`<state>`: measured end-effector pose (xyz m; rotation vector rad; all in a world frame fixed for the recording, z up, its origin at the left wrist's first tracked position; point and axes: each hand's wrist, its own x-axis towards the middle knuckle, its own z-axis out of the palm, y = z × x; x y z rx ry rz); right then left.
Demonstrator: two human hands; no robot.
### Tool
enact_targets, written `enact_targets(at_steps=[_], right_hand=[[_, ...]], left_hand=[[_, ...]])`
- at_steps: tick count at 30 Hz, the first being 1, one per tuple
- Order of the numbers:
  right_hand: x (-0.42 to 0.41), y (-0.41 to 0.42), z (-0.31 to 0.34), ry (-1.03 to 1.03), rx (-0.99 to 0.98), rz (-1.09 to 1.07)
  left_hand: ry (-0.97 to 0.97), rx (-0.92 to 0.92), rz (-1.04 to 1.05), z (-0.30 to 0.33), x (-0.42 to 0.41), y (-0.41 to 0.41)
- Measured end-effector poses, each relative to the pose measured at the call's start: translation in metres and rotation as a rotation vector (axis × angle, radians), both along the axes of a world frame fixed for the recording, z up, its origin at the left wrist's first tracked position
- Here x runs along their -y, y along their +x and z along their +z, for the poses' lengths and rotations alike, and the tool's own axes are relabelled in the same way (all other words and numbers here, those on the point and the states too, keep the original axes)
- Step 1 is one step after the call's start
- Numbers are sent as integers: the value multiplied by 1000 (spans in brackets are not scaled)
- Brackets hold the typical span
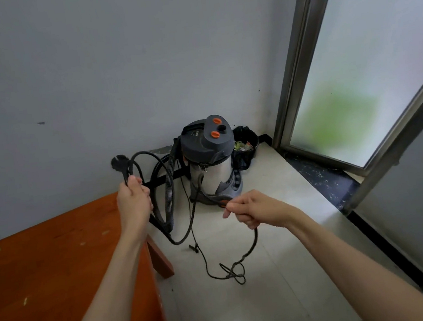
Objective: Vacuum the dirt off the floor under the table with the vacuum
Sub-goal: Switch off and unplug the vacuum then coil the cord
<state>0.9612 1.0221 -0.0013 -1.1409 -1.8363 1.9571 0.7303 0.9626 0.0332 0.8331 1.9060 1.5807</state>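
Note:
A canister vacuum with a steel drum, grey lid and two orange knobs stands in the room's corner. Its ribbed grey hose droops to the floor on its left. My left hand is closed around the black power cord just below its plug, held up over the table's corner. My right hand grips the same cord farther along. Below it the cord hangs in a loop and ends in a tangle on the floor. The red-brown wooden table fills the lower left.
A grey wall lies ahead. A frosted sliding glass door with a metal frame and dark stone threshold runs along the right. A black basket of clutter sits behind the vacuum. A table leg slants onto the pale tiled floor.

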Motion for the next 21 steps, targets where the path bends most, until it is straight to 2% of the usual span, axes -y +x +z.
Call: enact_targets(at_steps=[2, 5, 6, 7, 8, 10, 13, 17, 21], right_hand=[[0, -4, 2, -290, -390, -26], [-10, -2, 12, -616, -1025, -196], [-13, 0, 17, -653, -1119, -263], [-16, 0, 22, -649, -1118, -326], [-17, 0, 28, -602, -1028, -370], [-15, -7, 35, -371, -698, -358], [4, -25, 35, 90, -206, -148], [19, -37, 28, 323, 21, 2], [28, -34, 24, 428, 132, 134]], left_hand=[[0, -30, 39, -3, 0, -5], [-36, -129, 81, -11, 5, -14], [-37, -164, 67, -13, 8, -13], [-32, -191, 35, -14, 12, -9], [-31, -207, -11, -14, 15, -2], [-48, -211, -130, -14, 18, 19], [-138, -126, -288, -16, 14, 43], [-117, 363, -360, -15, 12, 53], [-41, 540, -403, -8, 16, 57]])
